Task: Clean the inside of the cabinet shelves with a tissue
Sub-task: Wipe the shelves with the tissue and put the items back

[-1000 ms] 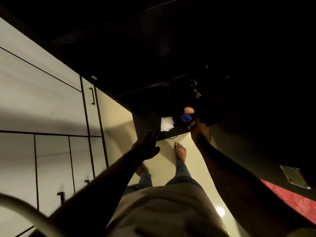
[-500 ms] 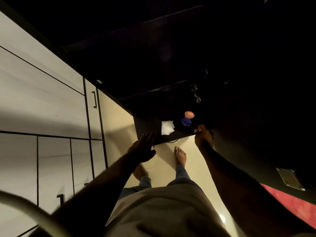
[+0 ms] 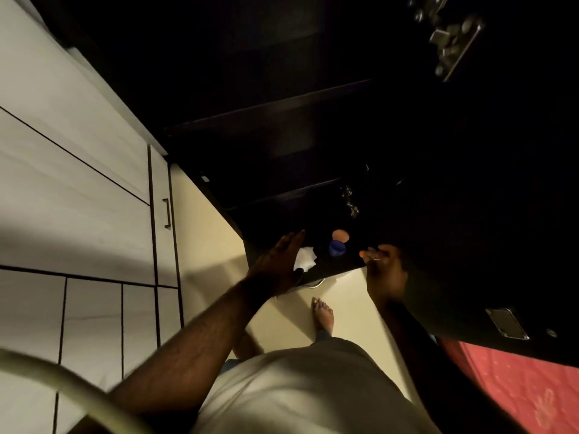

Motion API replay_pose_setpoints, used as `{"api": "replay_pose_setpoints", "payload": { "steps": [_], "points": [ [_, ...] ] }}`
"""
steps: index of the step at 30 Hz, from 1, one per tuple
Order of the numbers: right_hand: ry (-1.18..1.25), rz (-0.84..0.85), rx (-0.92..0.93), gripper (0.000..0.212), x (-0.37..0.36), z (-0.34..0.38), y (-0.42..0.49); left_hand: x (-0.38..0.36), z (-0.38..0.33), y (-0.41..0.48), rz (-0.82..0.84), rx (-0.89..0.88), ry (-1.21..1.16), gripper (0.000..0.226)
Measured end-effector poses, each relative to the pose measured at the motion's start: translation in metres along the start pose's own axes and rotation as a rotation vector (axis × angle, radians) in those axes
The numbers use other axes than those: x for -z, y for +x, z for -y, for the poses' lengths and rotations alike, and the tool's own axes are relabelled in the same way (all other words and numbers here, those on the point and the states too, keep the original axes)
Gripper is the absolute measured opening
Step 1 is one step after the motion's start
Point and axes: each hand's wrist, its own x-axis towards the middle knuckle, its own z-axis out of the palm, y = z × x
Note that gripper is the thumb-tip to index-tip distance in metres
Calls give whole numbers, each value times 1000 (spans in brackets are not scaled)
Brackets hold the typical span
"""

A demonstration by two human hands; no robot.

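Observation:
A crumpled white tissue (image 3: 306,260) lies on the dark bottom ledge (image 3: 341,270) of the open dark cabinet. My left hand (image 3: 277,261) reaches over the ledge with straight fingers, its palm at the tissue's left edge and partly covering it. My right hand (image 3: 384,272) hovers at the ledge's right end beside the dark cabinet door (image 3: 470,277), fingers loosely stretched leftward with nothing plainly in them. Dark shelves (image 3: 282,109) rise above, their insides lost in shadow.
A blue round lid (image 3: 336,249) and an orange round object (image 3: 340,235) sit on the ledge between my hands. Pale cabinet fronts with a handle (image 3: 167,213) fill the left. My bare foot (image 3: 323,314) stands on the cream floor; a red mat (image 3: 517,386) lies at the right.
My left hand has moved up and right from beside the ledge onto the tissue's edge. My right hand has drifted slightly right of the blue lid. The view has tilted closer to the cabinet.

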Motion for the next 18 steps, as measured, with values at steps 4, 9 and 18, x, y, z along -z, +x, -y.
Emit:
{"api": "replay_pose_setpoints", "payload": {
  "steps": [4, 9, 18],
  "points": [
    [88, 36, 73, 25, 3, 32, -3, 19, -10, -4, -13, -46, 28, 89],
    [357, 136, 218, 26, 10, 91, 0, 46, -23, -17, -141, -204, 53, 83],
    [551, 136, 383, 28, 28, 212, -5, 128, -59, -34, -510, -359, 73, 74]
  ]
}}
